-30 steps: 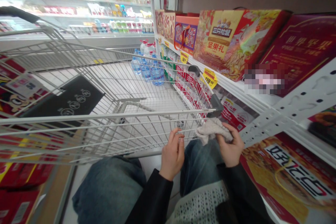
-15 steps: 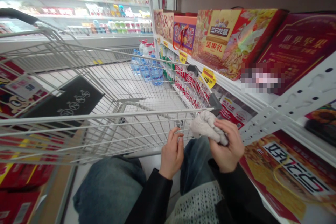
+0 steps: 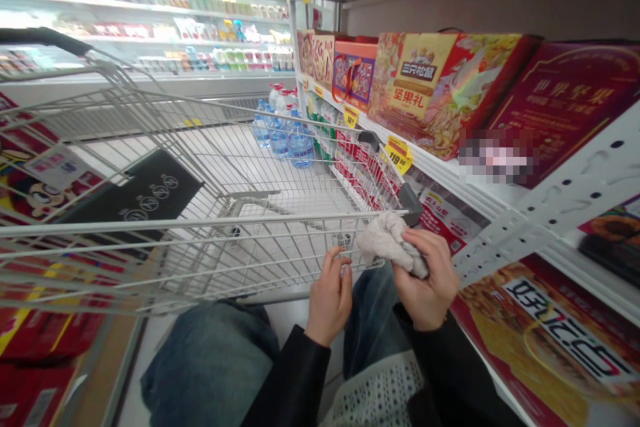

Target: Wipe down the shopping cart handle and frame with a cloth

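Loosely curled, the left hand (image 3: 330,297) has its fingers a little apart and nothing showing in its grasp, while the right hand (image 3: 427,280) is closed on a rag (image 3: 387,240). Largest behind them is the cooler (image 3: 250,85), far and left, lined with small packs. On the right stands the white shelf (image 3: 555,207), running from near to far. Between the two sits the cart (image 3: 250,218), its long axis lying left to right across the hands, its handle (image 3: 45,37) at the far left and its narrower end at the right beside the shelf. Below its near rail are two knees in jeans (image 3: 215,360). Boxes fill the shelf: a yellow and red one (image 3: 565,327) near and low, a gift box (image 3: 450,90) above. Smaller are the black panel (image 3: 150,197) at the cart's left and the blue bottles (image 3: 303,147) on the floor at the far end. Last comes the rag, bunched, sloping from the right fingers up and left to the cart's near right corner. It overlaps the wires there and looks pressed to them, though contact cannot be told surely. Of the two, the right hand is nearer that corner; the left is just beside the side wires, touching or not unclear.
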